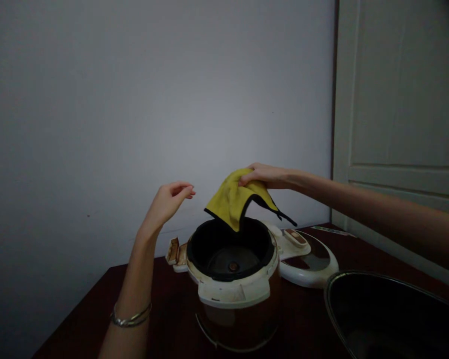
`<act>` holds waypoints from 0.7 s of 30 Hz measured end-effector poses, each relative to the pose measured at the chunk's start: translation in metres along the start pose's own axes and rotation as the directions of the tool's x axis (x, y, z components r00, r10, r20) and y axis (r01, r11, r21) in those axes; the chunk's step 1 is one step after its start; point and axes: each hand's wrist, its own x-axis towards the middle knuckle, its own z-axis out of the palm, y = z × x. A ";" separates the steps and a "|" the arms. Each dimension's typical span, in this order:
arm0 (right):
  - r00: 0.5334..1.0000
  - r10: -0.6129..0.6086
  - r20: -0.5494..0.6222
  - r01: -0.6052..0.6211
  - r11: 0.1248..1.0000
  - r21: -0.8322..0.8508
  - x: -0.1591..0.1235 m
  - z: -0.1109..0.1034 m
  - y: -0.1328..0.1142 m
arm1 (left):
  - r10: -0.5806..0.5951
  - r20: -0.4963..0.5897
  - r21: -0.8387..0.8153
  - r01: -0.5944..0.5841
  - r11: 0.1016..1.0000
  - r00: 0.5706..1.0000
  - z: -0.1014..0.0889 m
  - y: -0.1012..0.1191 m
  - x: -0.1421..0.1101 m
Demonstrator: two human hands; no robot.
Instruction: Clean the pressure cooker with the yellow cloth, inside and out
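Observation:
My right hand (260,174) grips a yellow cloth (230,197) with black edging from above, its thumb on the near side. The cloth drapes down over the back rim of an electric pressure cooker (234,294), one corner hanging at the mouth of its dark inside. In the bottom of the cooker a small round brownish part shows in the centre. Up and to the left of the cooker, apart from it, my left hand (172,199) is raised with loosely bent fingers and nothing in them. A silver bracelet (131,316) circles that wrist.
The cooker's white lid (310,259) lies on the dark red table (164,319) to the right. A large dark bowl or pot (392,314) stands at the front right. A thin strip (335,231) lies near the wall (172,99); a white panelled door (404,99) is at the right.

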 end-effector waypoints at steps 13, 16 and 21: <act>0.941 -0.172 0.292 0.338 0.424 -0.840 0.049 0.092 0.096 | -0.440 0.221 -0.101 0.469 0.878 0.871 -0.011 -0.109 -0.058; 0.902 -0.035 0.430 0.407 0.396 -0.823 0.047 0.108 0.107 | -0.443 0.293 -0.221 0.511 0.831 0.847 -0.007 -0.116 -0.063; 0.797 0.168 0.580 0.424 0.528 -0.736 0.037 0.119 0.116 | -0.451 0.298 -0.334 0.535 0.776 0.841 -0.004 -0.125 -0.071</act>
